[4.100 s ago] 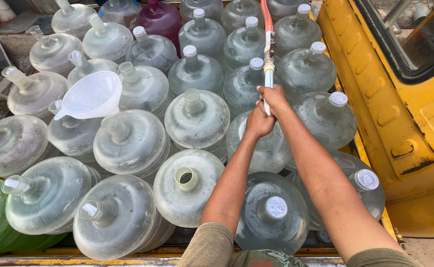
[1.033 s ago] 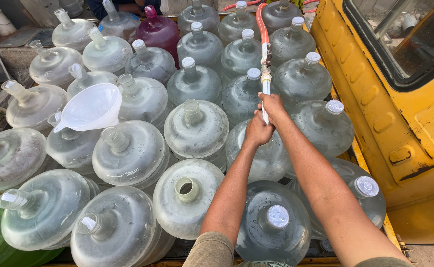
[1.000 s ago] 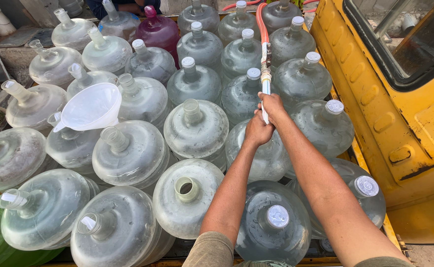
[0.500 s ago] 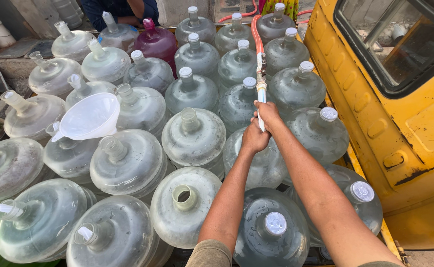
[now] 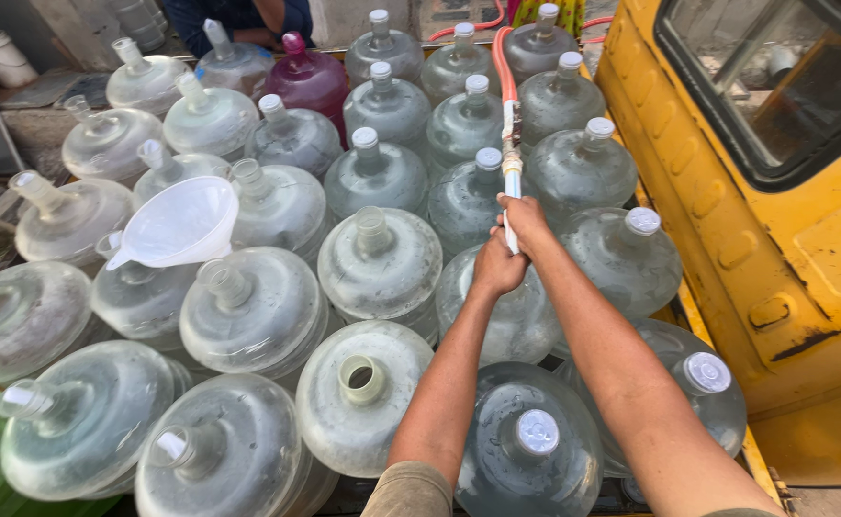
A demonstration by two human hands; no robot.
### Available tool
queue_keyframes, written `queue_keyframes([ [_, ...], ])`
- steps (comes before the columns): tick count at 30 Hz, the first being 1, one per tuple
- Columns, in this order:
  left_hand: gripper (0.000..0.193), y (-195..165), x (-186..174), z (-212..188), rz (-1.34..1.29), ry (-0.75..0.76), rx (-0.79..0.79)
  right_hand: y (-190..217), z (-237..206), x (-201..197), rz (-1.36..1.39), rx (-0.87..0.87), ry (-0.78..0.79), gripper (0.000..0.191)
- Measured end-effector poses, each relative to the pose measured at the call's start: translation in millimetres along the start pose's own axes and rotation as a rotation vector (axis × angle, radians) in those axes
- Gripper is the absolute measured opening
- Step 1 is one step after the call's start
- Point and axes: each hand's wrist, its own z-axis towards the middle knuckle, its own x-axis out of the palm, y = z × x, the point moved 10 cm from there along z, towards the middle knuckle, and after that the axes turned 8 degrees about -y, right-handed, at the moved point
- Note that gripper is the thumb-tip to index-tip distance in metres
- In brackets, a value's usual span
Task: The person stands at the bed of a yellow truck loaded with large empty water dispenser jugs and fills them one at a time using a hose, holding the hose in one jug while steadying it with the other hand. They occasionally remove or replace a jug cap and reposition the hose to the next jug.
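Above a tight cluster of large clear water jugs, a red hose (image 5: 504, 57) ending in a white nozzle (image 5: 511, 196) is gripped by both hands. The left hand (image 5: 499, 265) is clenched around the nozzle's lower end, and the right hand (image 5: 527, 222) is wrapped around it just above; the tip is hidden by the fingers, over the uncapped jug (image 5: 511, 306) directly beneath. A white funnel (image 5: 183, 225) is seated in another jug's neck, well apart to the left. Capped jugs stand around, and a yellow vehicle (image 5: 803, 287) borders the right side. For a clean fill, it is judged that the nozzle should be held upright and centred in the neck, with the grip kept firm.
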Motion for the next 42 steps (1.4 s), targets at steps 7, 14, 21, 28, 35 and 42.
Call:
queue_keyframes([
  [7, 0.029, -2.7, -3.2, 0.3, 0.011, -0.020, 0.004, 3.5, 2.2, 3.7, 0.014, -0.017, 0.033, 0.030],
  [14, 0.033, -2.2, -1.9, 1.6, 0.007, -0.001, 0.007, 4.3, -1.3, 2.9, 0.030, -0.022, 0.026, 0.026],
  [21, 0.040, -4.5, -12.0, 0.5, -0.027, -0.082, 0.071, 10.8, -2.4, 2.8, -0.064, -0.155, -0.030, 0.026],
  [28, 0.038, 0.0, -1.4, 1.6, -0.025, -0.009, 0.034, 14.0, -4.4, -0.4, -0.117, -0.166, -0.033, 0.024],
  [35, 0.038, 4.6, -2.3, 2.8, -0.009, -0.016, 0.028, 8.3, -1.9, 2.2, -0.103, -0.125, -0.021, 0.020],
  [42, 0.038, 5.9, -0.9, 4.1, 0.004, -0.005, 0.027, 8.8, -3.0, 3.8, -0.079, -0.123, -0.010, 0.020],
])
